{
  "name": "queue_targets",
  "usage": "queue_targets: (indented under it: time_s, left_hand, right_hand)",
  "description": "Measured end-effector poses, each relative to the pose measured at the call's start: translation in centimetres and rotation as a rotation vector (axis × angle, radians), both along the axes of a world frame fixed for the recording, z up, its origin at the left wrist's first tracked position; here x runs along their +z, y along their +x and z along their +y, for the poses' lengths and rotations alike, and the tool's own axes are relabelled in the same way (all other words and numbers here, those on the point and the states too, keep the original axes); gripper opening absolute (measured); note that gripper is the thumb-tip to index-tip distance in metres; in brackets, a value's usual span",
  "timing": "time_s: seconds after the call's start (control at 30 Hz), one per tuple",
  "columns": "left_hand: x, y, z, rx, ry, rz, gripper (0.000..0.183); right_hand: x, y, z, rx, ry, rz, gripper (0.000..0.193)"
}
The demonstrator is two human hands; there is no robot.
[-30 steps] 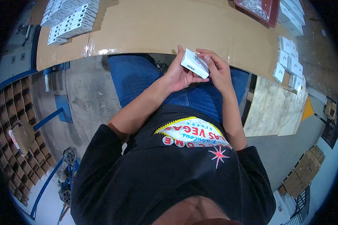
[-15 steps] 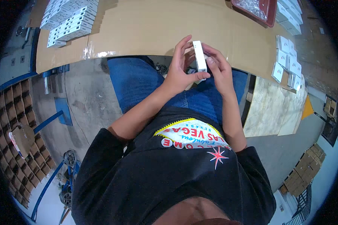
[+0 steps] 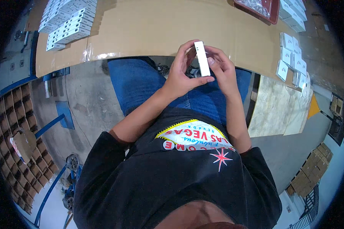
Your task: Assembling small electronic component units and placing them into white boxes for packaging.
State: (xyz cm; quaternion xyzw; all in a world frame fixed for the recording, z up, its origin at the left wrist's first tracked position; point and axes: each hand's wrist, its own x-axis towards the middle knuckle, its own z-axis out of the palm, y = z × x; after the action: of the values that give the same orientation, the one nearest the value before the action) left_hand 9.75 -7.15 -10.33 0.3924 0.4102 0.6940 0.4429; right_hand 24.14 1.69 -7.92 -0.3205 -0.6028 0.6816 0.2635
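A small white box point(image 3: 202, 59) stands on edge between my two hands, just off the near edge of the table and above my lap. My left hand point(image 3: 179, 70) grips it, the thumb at its near end and the index finger reaching round its far end. On the other side, my right hand point(image 3: 224, 70) has its thumb bent toward the box's side and its fingers curled behind it. The box's narrow side faces up, with small dark marks near its far end.
Stacked white boxes point(image 3: 70, 32) stand at the table's far left. More white boxes point(image 3: 293, 57) lie at the right edge. A dark red tray point(image 3: 269, 18) with clear plastic pieces sits at the back right. Brown cardboard point(image 3: 149, 28) covers the table.
The white box has turned slightly, so its narrow side shows more squarely. My left index finger has closed down toward its far end, and my right thumb has shifted a little.
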Motion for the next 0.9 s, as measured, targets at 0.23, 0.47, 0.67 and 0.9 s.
queue_targets:
  time_s: [0.23,0.47,0.67,0.9]
  left_hand:
    - [0.1,-0.1,0.3,0.006,0.065,0.096,0.113]
    - [0.6,0.0,0.2,0.005,0.159,0.234,0.122]
    - [1.3,-0.4,-0.5,-0.131,-0.191,-0.32,0.104]
    - [1.6,-0.6,-1.0,-0.175,-0.328,-0.377,0.077]
  right_hand:
    - [0.7,0.6,0.5,0.024,-0.147,0.012,0.053]
    - [2.3,0.8,0.9,0.1,-0.132,0.074,0.077]
    - [3.4,0.7,0.4,0.254,0.395,-0.132,0.091]
    - [4.4,-0.5,-0.9,0.294,0.592,-0.256,0.085]
